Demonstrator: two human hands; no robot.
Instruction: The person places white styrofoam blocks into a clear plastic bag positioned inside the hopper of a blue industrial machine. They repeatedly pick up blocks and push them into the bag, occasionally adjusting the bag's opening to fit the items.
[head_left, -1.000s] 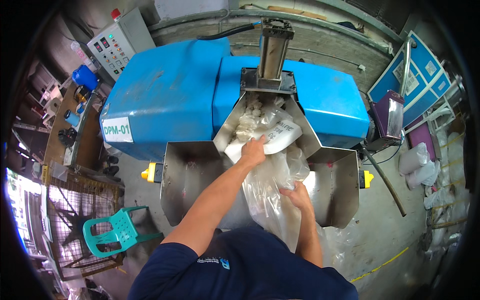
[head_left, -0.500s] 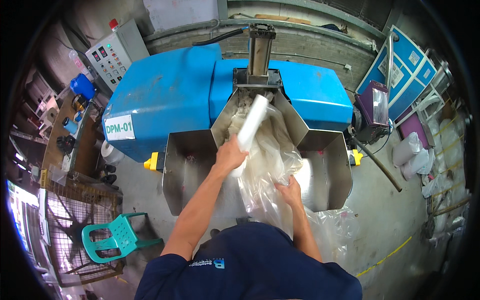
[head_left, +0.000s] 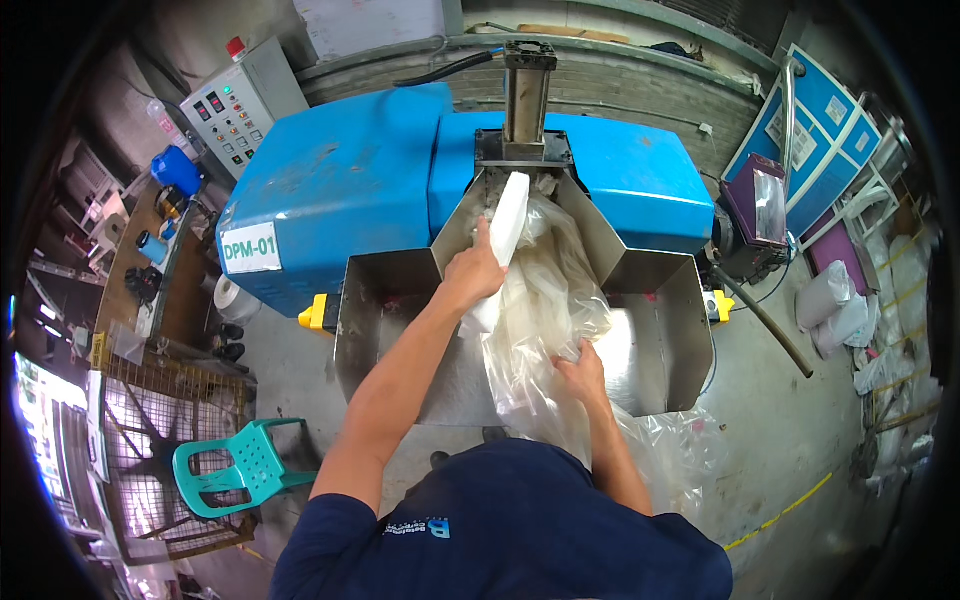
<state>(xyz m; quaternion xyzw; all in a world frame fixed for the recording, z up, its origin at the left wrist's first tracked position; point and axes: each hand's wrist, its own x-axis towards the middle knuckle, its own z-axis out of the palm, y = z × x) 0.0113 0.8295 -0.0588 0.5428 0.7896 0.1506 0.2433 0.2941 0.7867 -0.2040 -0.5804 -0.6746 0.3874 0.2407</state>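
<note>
My left hand [head_left: 475,275] is closed on a long white bar-shaped piece [head_left: 512,215], tilted up toward the chute; its exact kind is unclear. One finger stretches upward beside it. A bunched length of clear plastic film [head_left: 545,290] runs from the chute mouth down across the metal hopper [head_left: 385,345] toward my body. My right hand [head_left: 582,372] is closed on the film's right side, low in the hopper. Behind the white piece, pale film scraps are partly hidden near the chute's top, below the upright metal cylinder [head_left: 525,105].
The blue machine [head_left: 340,170] spans the far side, with a control cabinet [head_left: 235,115] at left. Yellow switch boxes [head_left: 318,312] flank the hopper. A green plastic chair [head_left: 235,470] stands at left. More film [head_left: 675,455] hangs at right; a metal pole [head_left: 765,325] leans there.
The white piece has moved slightly upward toward the chute and turned to show a narrower face. My left hand has moved up with it. My right hand still holds the film.
</note>
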